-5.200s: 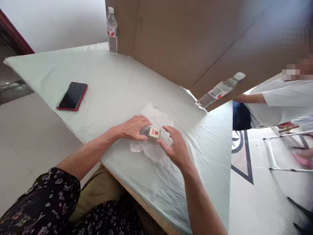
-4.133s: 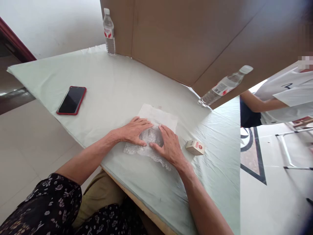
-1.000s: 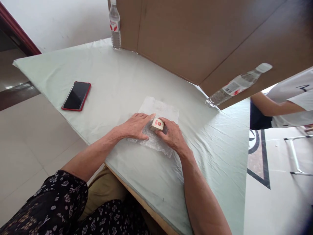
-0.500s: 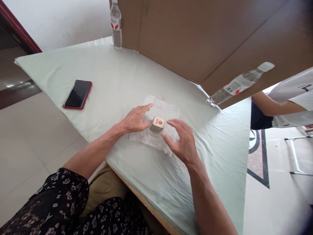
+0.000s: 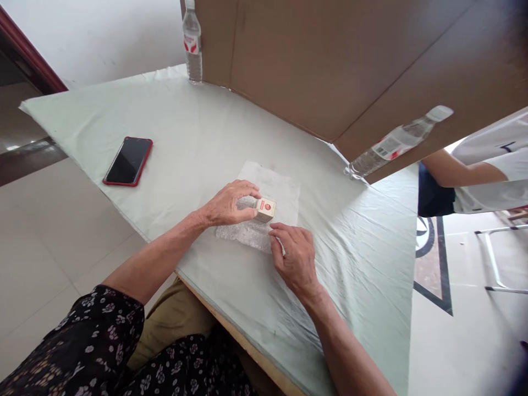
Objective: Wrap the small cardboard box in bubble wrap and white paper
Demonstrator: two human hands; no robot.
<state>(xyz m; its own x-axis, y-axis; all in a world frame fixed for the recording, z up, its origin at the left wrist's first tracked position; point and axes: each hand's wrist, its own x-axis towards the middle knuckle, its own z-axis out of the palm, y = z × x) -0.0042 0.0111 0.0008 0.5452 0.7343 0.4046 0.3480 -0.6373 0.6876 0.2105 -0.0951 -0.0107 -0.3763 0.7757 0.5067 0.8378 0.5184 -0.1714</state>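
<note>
A small tan box with a red mark stands on a sheet of bubble wrap, which lies over a white paper sheet on the pale green tablecloth. My left hand holds the box from its left side, thumb and fingers around it. My right hand pinches the near right edge of the bubble wrap, just below the box.
A red-cased phone lies face up at the left. One water bottle stands at the back, another water bottle at the right, both against a tall cardboard wall. A person in white sits beyond the table's right edge.
My left hand has closed around the box, which it only lay beside half a second ago. My right hand has dropped from hovering open to gripping the bubble wrap's near edge.
</note>
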